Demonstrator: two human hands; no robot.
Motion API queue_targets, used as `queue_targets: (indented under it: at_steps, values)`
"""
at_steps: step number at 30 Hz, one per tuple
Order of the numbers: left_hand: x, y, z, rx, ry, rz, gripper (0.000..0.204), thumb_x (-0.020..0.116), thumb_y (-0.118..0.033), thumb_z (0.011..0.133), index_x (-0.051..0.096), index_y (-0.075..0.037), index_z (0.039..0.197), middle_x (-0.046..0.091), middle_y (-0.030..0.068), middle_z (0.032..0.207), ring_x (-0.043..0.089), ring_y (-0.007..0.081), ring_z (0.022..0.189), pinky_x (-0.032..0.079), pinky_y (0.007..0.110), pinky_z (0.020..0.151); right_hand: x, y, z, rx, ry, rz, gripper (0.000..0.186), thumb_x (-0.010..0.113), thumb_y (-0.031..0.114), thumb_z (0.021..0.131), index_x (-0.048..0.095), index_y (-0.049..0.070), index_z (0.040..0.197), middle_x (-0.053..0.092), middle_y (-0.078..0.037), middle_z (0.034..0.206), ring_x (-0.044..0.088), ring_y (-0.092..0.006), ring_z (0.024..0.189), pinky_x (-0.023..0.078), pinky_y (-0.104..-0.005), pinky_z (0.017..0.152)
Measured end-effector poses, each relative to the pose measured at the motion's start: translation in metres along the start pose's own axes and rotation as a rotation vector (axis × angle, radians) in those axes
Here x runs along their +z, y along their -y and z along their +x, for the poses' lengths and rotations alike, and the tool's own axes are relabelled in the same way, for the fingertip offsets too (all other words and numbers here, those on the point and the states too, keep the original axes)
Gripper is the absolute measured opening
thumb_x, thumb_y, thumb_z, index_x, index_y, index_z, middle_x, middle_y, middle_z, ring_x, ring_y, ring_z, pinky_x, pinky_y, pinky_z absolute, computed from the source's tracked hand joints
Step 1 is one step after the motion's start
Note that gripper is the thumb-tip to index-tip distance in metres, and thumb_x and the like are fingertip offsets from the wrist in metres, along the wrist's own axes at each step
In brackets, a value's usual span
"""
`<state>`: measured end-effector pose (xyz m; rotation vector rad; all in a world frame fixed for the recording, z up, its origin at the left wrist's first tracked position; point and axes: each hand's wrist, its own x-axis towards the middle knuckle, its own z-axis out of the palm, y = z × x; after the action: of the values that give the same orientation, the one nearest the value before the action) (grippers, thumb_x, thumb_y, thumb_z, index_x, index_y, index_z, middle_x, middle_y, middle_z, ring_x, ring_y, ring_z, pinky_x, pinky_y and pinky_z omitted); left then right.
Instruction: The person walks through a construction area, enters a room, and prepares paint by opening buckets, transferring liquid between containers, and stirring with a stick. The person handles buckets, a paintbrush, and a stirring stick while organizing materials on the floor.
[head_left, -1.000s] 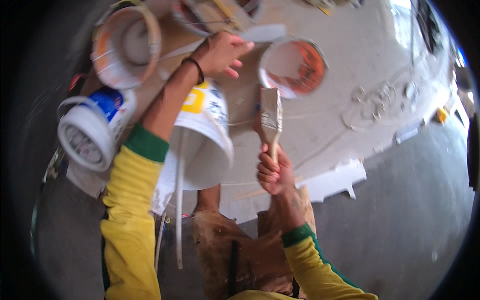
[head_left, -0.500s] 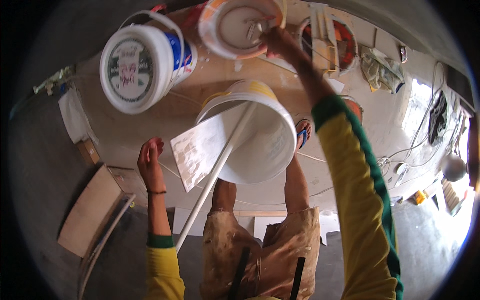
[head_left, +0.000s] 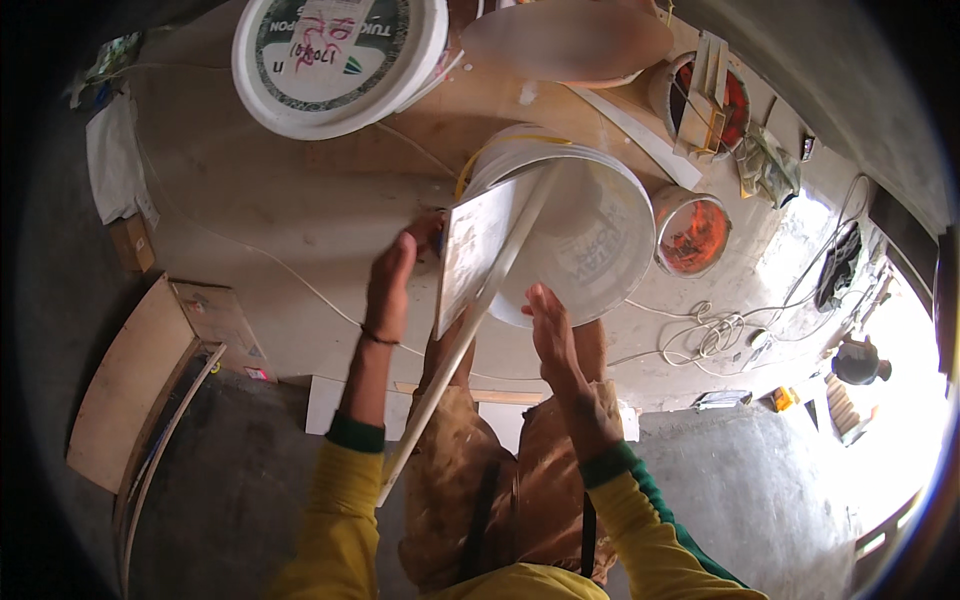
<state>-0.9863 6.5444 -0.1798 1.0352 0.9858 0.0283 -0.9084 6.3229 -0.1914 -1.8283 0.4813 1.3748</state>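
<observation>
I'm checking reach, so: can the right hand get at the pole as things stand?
Probably yes. The right hand looks empty and is close to the right of the pole; nothing visible stands between them, as the board is on the pole's left.

Grey and dusty, lit hard from the right.
The floor [head_left: 740, 470] shows 2 tones, a pale, dirty stretch and a smooth darker grey; a plain grey wall [head_left: 800, 70] borders the upper right. White glare [head_left: 910, 400] washes out the right edge, while the far left lies in shadow.
</observation>
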Motion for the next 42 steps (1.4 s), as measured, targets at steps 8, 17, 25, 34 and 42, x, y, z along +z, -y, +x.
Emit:
queue_targets:
  at_steps: [8, 17, 25, 34, 42]
  values:
    - [0.046, 0.002, -0.060, 0.042, -0.099, -0.028, 0.043, 0.035, -0.036, 0.098, 0.052, 0.000, 0.115, 0.054, 0.0107, 0.113, 0.052, 0.0196, 0.105, 0.039, 0.031, 0.091, 0.027, 0.040, 0.018, 0.333, -0.023, 0.321, 0.086, 0.031, 0.075, 0.080, 0.034, 0.012, 0.138, 0.051, -0.016, 0.119, 0.049, -0.0238, 0.106, 0.028, -0.0426, 0.093]
    - [0.083, -0.039, -0.071, 0.031, 0.111, 0.249, 0.038, 0.044, -0.027, 0.095, 0.051, -0.001, 0.122, 0.046, 0.0083, 0.117, 0.051, 0.0188, 0.108, 0.044, 0.031, 0.091, 0.001, -0.001, 0.001, 0.299, 0.042, 0.122, 0.052, 0.044, 0.032, 0.090, 0.037, 0.007, 0.135, 0.055, -0.011, 0.116, 0.050, -0.0216, 0.098, 0.032, -0.0425, 0.095]
    - [0.098, -0.020, -0.070, 0.043, 0.053, 0.127, 0.036, 0.057, -0.017, 0.089, 0.049, 0.000, 0.119, 0.047, 0.0099, 0.117, 0.051, 0.0198, 0.108, 0.042, 0.032, 0.092, 0.007, -0.040, 0.015, 0.148, 0.153, 0.030, 0.029, 0.049, 0.018, 0.085, 0.056, 0.000, 0.106, 0.059, -0.007, 0.092, 0.052, -0.0130, 0.079, 0.042, -0.0295, 0.072]
    - [0.131, -0.003, -0.070, 0.046, -0.032, 0.161, 0.033, 0.055, -0.022, 0.090, 0.051, 0.000, 0.114, 0.054, 0.0094, 0.110, 0.052, 0.0177, 0.103, 0.041, 0.030, 0.089, -0.039, 0.022, -0.056, 0.074, 0.048, 0.329, 0.059, 0.051, 0.038, 0.088, 0.032, 0.009, 0.136, 0.046, -0.009, 0.103, 0.051, -0.0168, 0.074, 0.051, -0.0341, 0.064]
    - [0.187, 0.017, -0.085, -0.299, -0.029, -0.273, 0.038, 0.045, -0.036, 0.095, 0.052, -0.003, 0.114, 0.057, 0.0056, 0.102, 0.054, 0.0133, 0.093, 0.043, 0.028, 0.082, -0.097, 0.073, -0.090, -0.202, 0.066, -0.146, 0.050, 0.062, 0.037, 0.083, 0.051, 0.004, 0.120, 0.059, -0.012, 0.094, 0.060, -0.0197, 0.079, 0.049, -0.0297, 0.054]
